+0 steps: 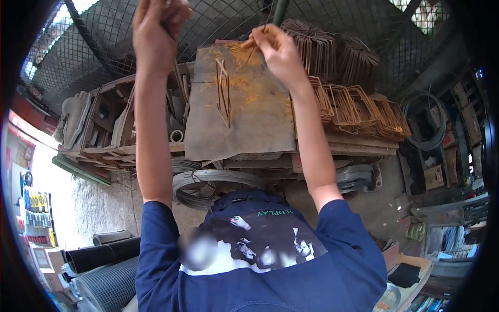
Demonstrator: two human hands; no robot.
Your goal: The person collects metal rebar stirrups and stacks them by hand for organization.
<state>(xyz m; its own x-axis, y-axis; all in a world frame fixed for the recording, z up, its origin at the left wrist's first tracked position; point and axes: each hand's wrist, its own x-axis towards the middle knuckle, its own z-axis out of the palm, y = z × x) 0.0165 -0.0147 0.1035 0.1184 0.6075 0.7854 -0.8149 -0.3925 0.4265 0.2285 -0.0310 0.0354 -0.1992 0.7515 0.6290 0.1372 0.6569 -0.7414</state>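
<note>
My left hand [160, 28] is raised at the top edge of the view, fingers curled closed. What it holds, if anything, is hidden. My right hand [276, 49] is over the far right part of a worn sheet [202, 135], its fingertips pinched on a thin dark wire that is partly hidden. On the sheet, between my forearms, are rusty bent steel rod stirrups [222, 99], narrow from this angle. Orange rust dust marks the sheet around them.
Rusty stirrups [358, 112] are stacked right of the sheet, with darker bundles [312, 47] behind. Wire mesh [218, 21] rises at the back. A wooden shelf [112, 114] stands left. Wire coils [223, 177] lie below the table, and mesh rolls [106, 286] lie lower left.
</note>
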